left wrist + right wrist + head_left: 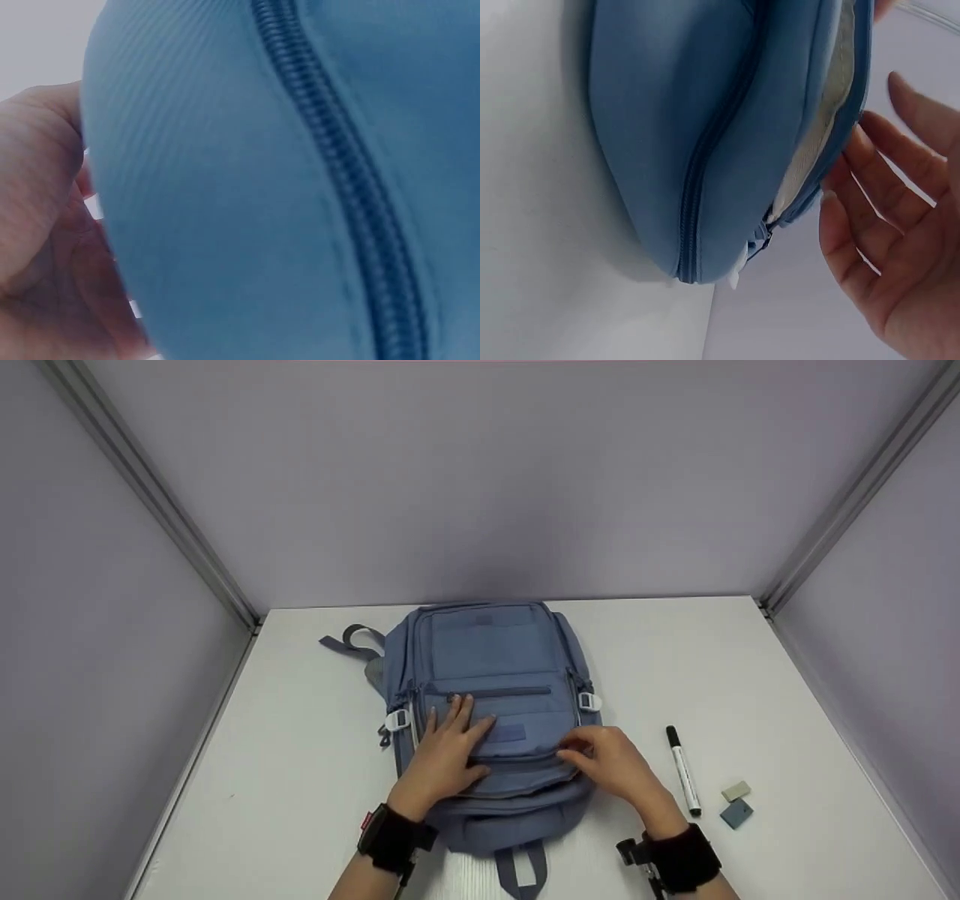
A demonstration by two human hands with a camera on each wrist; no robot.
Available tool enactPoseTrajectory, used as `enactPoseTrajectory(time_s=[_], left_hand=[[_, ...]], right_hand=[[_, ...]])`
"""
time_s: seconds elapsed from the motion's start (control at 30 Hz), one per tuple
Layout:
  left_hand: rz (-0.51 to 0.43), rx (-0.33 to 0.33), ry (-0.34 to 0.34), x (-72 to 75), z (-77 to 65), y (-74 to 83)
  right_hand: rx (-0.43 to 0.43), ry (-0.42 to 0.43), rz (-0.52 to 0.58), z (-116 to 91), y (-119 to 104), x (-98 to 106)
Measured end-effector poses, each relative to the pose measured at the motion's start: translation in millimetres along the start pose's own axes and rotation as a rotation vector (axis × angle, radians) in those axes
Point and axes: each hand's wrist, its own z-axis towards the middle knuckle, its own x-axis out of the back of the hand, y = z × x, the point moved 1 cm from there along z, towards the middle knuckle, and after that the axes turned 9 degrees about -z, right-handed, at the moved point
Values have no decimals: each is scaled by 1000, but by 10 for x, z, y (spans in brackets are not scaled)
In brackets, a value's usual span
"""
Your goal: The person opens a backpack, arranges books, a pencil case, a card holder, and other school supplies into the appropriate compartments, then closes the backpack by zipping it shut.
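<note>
A blue backpack [487,652] lies on its back on the white table, its top handle [534,870] pointing toward me. My left hand [442,754] rests on the front panel with its fingers spread. In the left wrist view, blue fabric with a dark zipper [337,150] hides part of that hand. My right hand [611,761] is at the right edge of the front pocket, fingers slightly bent. Its fingertips touch the pocket's rim in the right wrist view, and the thumb stands off the fabric. The front pocket gapes there, showing pale lining [817,142]; a zipper pull [767,238] hangs at its end.
Right of the backpack lie a whiteboard marker [684,772] with a black cap, a small beige block [736,790] and a small blue-grey block [736,814]. A dark strap [349,645] sticks out at the upper left. Grey panels [480,495] enclose the table.
</note>
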Motion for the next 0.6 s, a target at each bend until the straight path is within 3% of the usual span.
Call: enactPoseTrajectory(time_s=[0.17,0.3,0.4,0.6], left_hand=[[5,4,37,-12,26,10],[29,5,53,-26,69,21],[47,16,50,-28,99,17],[51,28,9,-29,134,1]], right_hand=[[-116,189,-107,183,103,113],[-227,253,-132,314,181,180],[-290,232,-150,414,223,180],[-345,102,-203,622,359,89]])
